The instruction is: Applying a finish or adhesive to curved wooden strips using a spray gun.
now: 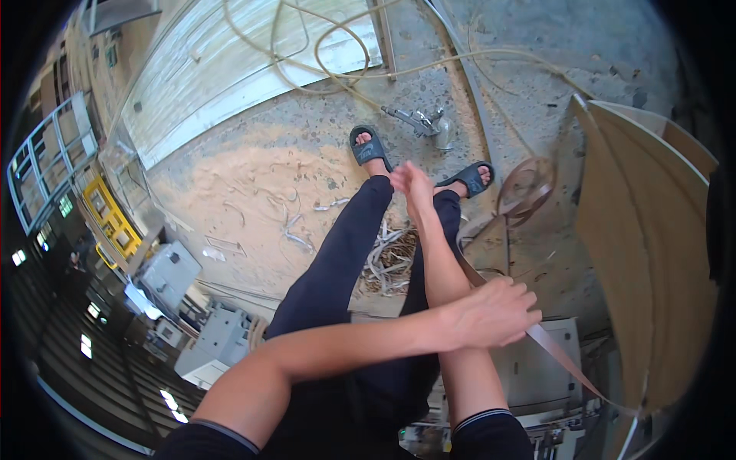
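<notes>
My left hand (pixel 497 313) reaches across over my right forearm, its fingers closed around a long brown strip of edge banding (pixel 563 356). Part of the strip runs down to the right toward the lower edge of a large brown panel; another part passes behind my forearm toward the floor. My right hand (pixel 414 188) is stretched forward above the floor between my sandals, fingers somewhat blurred but apart, with nothing visible in them. To its right, a loose coil of brown strip (pixel 527 190) lies on the floor.
A spray gun (pixel 418 119) with a metal cup stands ahead of my feet, joined to a yellowish hose (pixel 491 52). Strip offcuts (pixel 389 264) lie between my legs beside sawdust (pixel 253 184). The brown panel (pixel 644 253) stands right; a pale board (pixel 238 65) and grey machines (pixel 218 345) are left.
</notes>
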